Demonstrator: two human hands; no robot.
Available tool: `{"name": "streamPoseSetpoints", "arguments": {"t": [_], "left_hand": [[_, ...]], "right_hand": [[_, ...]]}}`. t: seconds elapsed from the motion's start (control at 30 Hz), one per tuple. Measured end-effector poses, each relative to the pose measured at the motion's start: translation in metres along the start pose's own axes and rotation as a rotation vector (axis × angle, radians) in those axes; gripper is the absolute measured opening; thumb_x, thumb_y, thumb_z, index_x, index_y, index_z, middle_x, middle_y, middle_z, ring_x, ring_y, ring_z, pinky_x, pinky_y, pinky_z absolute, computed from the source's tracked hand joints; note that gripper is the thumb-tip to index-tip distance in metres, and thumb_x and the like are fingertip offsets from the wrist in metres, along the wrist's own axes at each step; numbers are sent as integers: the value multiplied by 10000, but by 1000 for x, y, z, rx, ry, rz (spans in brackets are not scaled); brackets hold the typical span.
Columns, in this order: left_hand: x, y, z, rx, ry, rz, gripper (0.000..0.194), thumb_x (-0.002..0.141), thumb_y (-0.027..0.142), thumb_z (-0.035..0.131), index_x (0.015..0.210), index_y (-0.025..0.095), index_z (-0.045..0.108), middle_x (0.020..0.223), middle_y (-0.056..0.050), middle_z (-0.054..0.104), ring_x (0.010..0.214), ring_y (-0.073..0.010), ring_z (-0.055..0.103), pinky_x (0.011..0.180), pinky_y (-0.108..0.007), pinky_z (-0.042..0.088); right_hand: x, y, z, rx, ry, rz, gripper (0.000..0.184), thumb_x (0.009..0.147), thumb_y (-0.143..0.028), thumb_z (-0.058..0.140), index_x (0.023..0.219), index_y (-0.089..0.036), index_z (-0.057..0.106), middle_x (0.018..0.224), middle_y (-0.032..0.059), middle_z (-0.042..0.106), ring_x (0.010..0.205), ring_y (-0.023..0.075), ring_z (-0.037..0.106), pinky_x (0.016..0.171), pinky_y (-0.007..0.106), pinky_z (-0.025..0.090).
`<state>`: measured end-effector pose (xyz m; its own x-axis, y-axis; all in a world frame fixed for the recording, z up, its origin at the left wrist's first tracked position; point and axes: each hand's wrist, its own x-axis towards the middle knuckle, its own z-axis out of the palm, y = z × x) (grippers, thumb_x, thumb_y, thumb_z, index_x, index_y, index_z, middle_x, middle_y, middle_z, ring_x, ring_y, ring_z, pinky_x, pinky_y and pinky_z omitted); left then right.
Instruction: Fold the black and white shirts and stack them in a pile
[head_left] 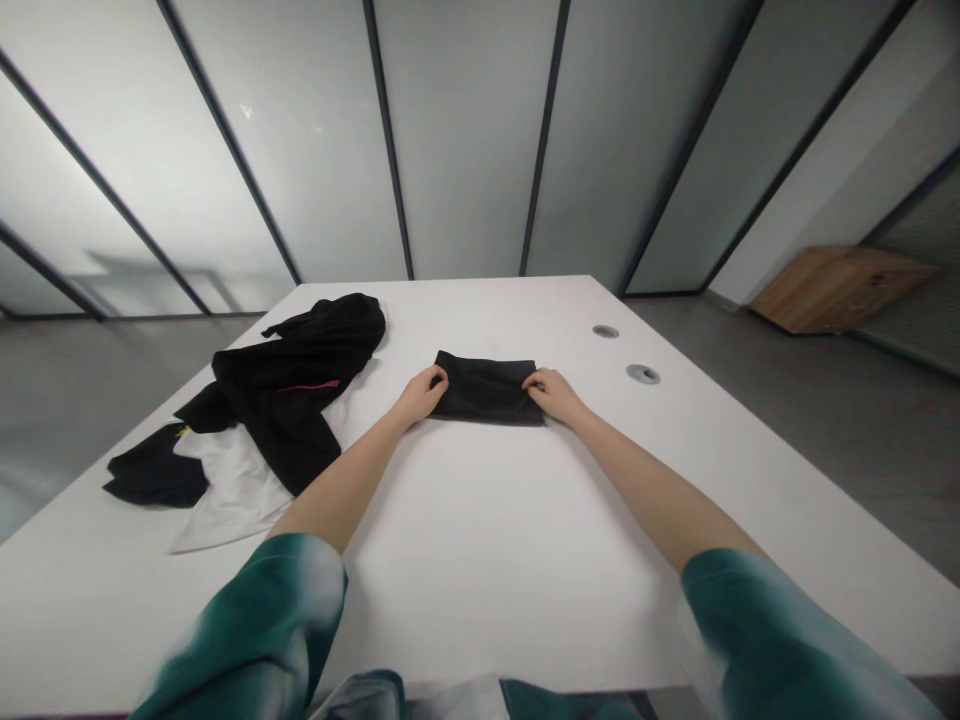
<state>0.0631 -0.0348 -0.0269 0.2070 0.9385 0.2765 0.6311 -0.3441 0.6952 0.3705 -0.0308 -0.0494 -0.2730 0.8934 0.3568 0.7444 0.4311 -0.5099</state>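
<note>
A folded black garment [487, 390] lies as a flat rectangle on the white table [487, 520]; its exact kind does not show. At its left edge, my left hand [421, 394] pinches the cloth between thumb and fingers. On the opposite edge my right hand [553, 394] grips the fabric the same way, with the fingers curled. Both forearms reach forward over the table, one to each side of the cloth.
To the left lies a loose heap of black clothes [300, 380] with a white garment [232, 485] partly under it. Two round cable grommets [643, 374] are set in the table at right. Beyond are frosted glass panels [465, 140] and a wooden cabinet [825, 290].
</note>
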Motion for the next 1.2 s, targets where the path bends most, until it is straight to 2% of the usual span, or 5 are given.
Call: {"name": "streamPoseSetpoints", "arguments": {"t": [0.43,0.57,0.83,1.03,1.2], "left_hand": [[-7,2,5,268,132,222,570,893,376,542,1414,151,491,1478,-164,473,1376,-293,412,1158,-477,319],[-12,13,7,382,-45,352,517,963,400,439,1443,215,489,1571,-102,389,1462,-273,310,1191,-469,254],[-12,12,16,470,-266,218,598,930,529,481,1431,204,508,1577,-127,378,1478,-327,281,1198,-551,178],[-10,2,12,464,-112,255,650,908,475,541,1475,176,428,1598,-150,327,1492,-324,243,1196,-512,219],[-6,-8,7,446,8,238,611,926,408,505,1470,150,400,1527,-174,429,1420,-296,374,1174,-489,275]], "right_hand": [[-7,-13,-3,-152,271,44,409,879,-363,573,1236,-172,626,1372,184,549,1282,352,482,1082,536,375],[-10,-25,-3,-167,72,-164,485,931,-431,524,1361,-213,571,1485,128,486,1375,321,417,1142,529,315],[-9,-23,4,-225,-242,-114,587,907,-495,577,1407,-188,560,1525,143,438,1440,328,352,1168,519,289],[-6,-17,4,-211,-216,-94,563,857,-437,640,1355,-179,594,1504,154,466,1416,340,388,1156,507,310],[-2,7,8,-323,8,163,521,882,-485,595,1298,-172,610,1391,197,562,1343,401,444,1101,588,321]]}}
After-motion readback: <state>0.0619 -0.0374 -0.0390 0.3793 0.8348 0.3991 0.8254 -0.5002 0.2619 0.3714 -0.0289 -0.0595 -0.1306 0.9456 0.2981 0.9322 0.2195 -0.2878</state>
